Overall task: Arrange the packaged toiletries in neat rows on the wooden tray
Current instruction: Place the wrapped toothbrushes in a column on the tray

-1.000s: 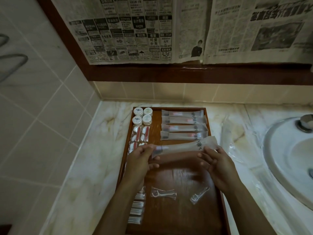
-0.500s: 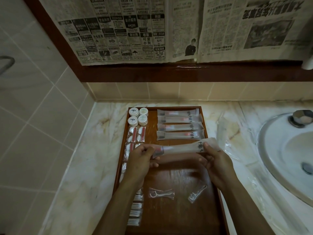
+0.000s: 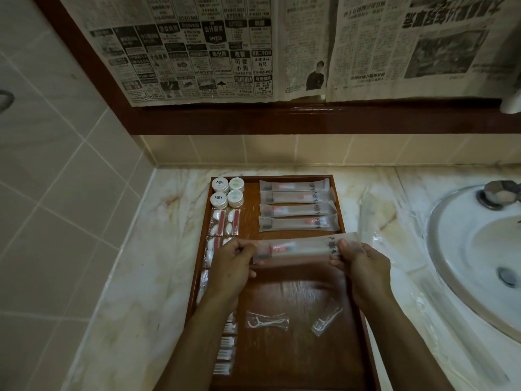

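Note:
A long clear toothbrush packet (image 3: pixel 301 246) hangs level just above the wooden tray (image 3: pixel 296 348). My left hand (image 3: pixel 231 266) pinches its left end and my right hand (image 3: pixel 361 263) pinches its right end. Behind it, several like toothbrush packets (image 3: pixel 296 210) lie in a stacked row at the tray's back right. Round white jars (image 3: pixel 227 192) sit at the back left. Red-and-white packets (image 3: pixel 225 221) and cotton-bud packets (image 3: pixel 225 354) run down the left side, partly hidden by my left arm. Two floss-pick packets (image 3: pixel 267 320) (image 3: pixel 327 320) lie loose near the front.
The tray rests on a marble counter (image 3: pixel 135 277) in a tiled corner. A white basin (image 3: pixel 479 263) with a metal tap (image 3: pixel 499 193) is at the right. Clear plastic wrap (image 3: pixel 375 213) lies between tray and basin. Newspaper (image 3: pixel 253 46) covers the mirror above.
Both hands have levelled the packet, which earlier tilted up at its right end, and carried it slightly toward the row of toothbrush packets. The camera has shifted a little.

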